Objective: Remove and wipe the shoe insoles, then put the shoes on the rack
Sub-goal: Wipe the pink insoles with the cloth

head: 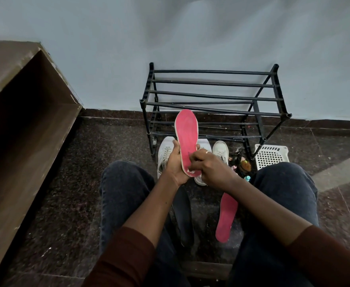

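You sit over a dark speckled stone floor [66,183]. On it, against the wall, stands a black shoe rack [213,104] with bare bars. Just before the rack lie white shoes [220,151] on the floor. Between your legs lie a pink insole [226,218] and a dark insole [183,216]. Right of the rack rests a white basket [271,156], beside a small heap of mixed things [241,164]. At left stands a brown cabinet [21,125].

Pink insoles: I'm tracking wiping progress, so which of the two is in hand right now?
The upright pink insole before the rack, held by both hands; the other pink insole lies on the floor.
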The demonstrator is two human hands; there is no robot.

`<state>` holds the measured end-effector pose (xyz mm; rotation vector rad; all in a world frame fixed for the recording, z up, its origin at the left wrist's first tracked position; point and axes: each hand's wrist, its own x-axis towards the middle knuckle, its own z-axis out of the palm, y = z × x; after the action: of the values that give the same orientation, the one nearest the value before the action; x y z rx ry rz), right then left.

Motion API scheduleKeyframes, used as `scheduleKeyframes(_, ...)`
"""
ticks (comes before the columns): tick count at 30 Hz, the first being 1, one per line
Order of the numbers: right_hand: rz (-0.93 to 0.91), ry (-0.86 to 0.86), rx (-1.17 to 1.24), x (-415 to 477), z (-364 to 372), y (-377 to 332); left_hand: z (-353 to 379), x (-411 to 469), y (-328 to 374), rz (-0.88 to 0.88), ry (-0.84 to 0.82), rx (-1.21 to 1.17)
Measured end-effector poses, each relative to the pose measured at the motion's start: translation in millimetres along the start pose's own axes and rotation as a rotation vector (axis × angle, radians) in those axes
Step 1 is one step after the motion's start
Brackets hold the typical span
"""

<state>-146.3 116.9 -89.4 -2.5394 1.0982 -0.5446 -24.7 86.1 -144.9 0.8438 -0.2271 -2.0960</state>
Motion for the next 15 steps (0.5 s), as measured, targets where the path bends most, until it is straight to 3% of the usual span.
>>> scheduleKeyframes(5, 0.489, 0.34, 0.159, 15, -4, 13, 4, -3, 1, 0.157, 0.013, 0.044)
scheduleKeyframes(8, 0.663, 0.269, 0.197, 22, 4, 15, 3, -5, -1, 0.205, 0.036, 0.011)
scheduleKeyframes(15, 0.743, 0.183, 0.295, 7, 12, 7, -1, -2, 1, 0.232, 0.025, -0.176)
